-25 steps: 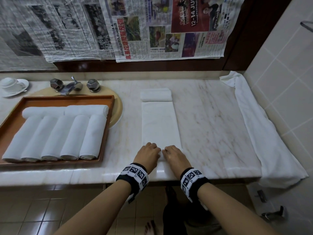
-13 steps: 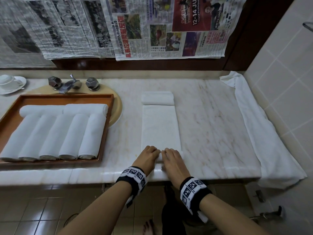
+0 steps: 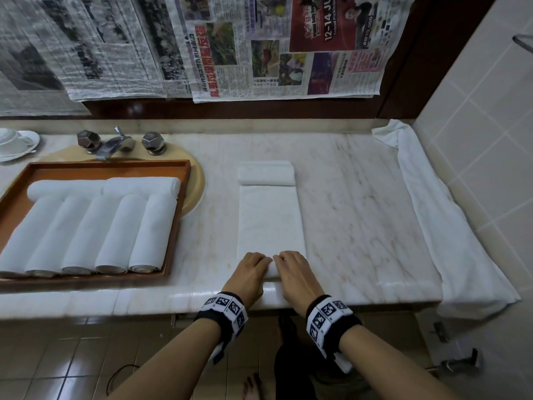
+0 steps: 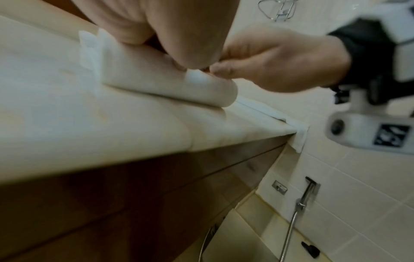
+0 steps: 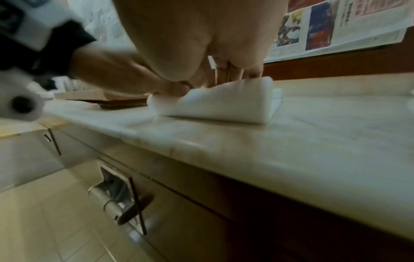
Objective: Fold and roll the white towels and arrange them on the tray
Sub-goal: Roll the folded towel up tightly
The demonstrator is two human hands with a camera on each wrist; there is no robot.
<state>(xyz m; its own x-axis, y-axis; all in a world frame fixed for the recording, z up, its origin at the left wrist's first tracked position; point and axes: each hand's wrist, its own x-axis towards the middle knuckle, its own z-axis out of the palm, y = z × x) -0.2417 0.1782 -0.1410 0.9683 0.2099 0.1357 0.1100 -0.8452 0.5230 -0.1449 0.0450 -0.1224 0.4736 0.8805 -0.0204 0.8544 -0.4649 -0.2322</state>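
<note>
Towel strip on marble counter, near end rolled under both hands.

Left hand (image 3: 248, 271) and right hand (image 3: 294, 272): side by side, fingers curled over and gripping the rolled near end of the folded towel (image 3: 270, 223), which lies flat on the counter (image 3: 360, 215). Rolled towel (image 3: 266, 173): just beyond the strip's far end. Tray (image 3: 184, 180): left of the strip, holding seven towel rolls (image 3: 86, 229).

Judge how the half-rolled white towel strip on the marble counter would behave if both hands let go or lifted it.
The half-rolled white towel strip is probably soft: the started roll looks squashed under the left hand and right hand. Released, it may loosen. Lifted, its flat tail would likely droop.
</note>
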